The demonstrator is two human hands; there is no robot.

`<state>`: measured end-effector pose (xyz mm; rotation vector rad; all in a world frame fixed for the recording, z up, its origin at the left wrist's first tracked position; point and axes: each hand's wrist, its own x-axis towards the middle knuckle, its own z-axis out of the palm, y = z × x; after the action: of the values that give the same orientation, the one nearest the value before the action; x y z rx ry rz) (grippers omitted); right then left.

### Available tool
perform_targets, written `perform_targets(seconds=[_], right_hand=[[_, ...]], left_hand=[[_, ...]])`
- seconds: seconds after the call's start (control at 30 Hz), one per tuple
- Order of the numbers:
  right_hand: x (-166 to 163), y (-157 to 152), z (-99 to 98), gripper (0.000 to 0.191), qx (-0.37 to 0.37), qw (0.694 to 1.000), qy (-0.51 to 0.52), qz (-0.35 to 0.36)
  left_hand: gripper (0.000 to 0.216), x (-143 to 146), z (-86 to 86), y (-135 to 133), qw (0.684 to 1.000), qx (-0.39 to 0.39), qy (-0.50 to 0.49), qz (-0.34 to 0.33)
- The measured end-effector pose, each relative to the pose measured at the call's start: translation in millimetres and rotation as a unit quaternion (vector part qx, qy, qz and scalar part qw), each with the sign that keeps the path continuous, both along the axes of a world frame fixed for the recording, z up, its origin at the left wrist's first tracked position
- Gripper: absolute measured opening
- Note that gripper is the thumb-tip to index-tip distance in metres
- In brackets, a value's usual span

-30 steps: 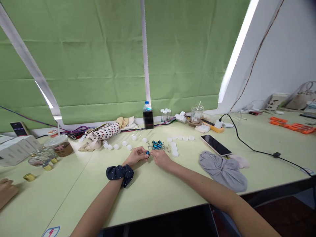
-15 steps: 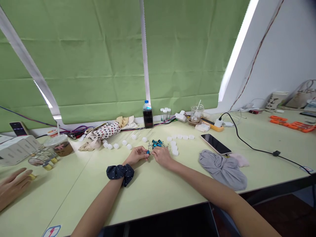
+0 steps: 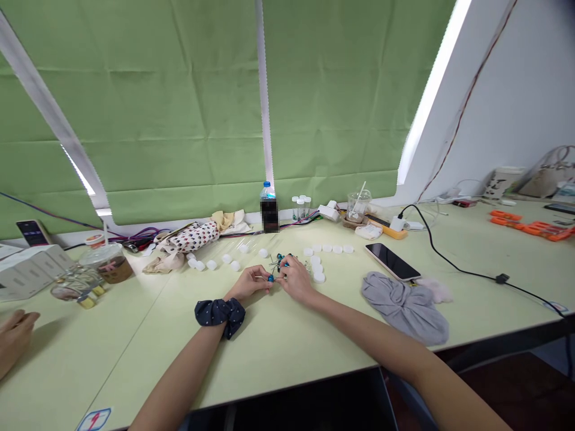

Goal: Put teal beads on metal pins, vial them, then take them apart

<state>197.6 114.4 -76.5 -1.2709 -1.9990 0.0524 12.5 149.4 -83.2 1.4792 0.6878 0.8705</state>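
A small pile of blue parts with wire legs (image 3: 281,260) lies mid-table. My left hand (image 3: 250,282), a dark dotted scrunchie (image 3: 220,314) on its wrist, is closed in a pinch on one blue part (image 3: 271,278). My right hand (image 3: 295,279) rests just right of it, its fingers curled onto the pile and covering part of it. What those fingers hold is hidden. Several white caps (image 3: 320,261) lie scattered around the pile on both sides.
A phone (image 3: 392,262) and a grey cloth (image 3: 406,306) lie to the right, with a black cable (image 3: 453,263) beyond. A drink cup (image 3: 109,261), glass jar (image 3: 76,284) and boxes (image 3: 27,270) stand left. Another person's hand (image 3: 13,338) rests at the left edge. Bottle (image 3: 269,209) at the back.
My right hand has moved forward onto the pile of blue parts. The other person's hand at the left reached toward a small gold object, then drew back; that object is gone from the table.
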Motion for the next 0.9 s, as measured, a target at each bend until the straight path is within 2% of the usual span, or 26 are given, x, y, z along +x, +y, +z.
perform_targets(seconds=[0.23, 0.5, 0.77, 0.9], right_hand=[[-1.5, -0.7, -0.1, 0.015, -0.033, 0.999, 0.011, -0.017], [-1.8, -4.2, 0.2, 0.012, -0.065, 0.997, -0.030, -0.041], [-1.2, -5.4, 4.2, 0.008, -0.104, 0.993, -0.048, -0.013], [-1.3, -5.5, 4.9, 0.006, -0.123, 0.990, -0.062, -0.039]], left_hand=[[0.039, -0.3, -0.5, -0.9, 1.000, -0.006, 0.005, -0.006], [0.040, -0.1, 0.9, -1.8, 1.000, -0.003, 0.011, 0.000], [0.040, -0.1, 0.7, -2.2, 0.999, 0.005, 0.032, 0.001], [0.040, 0.8, -1.0, -1.8, 0.999, 0.008, 0.041, 0.002]])
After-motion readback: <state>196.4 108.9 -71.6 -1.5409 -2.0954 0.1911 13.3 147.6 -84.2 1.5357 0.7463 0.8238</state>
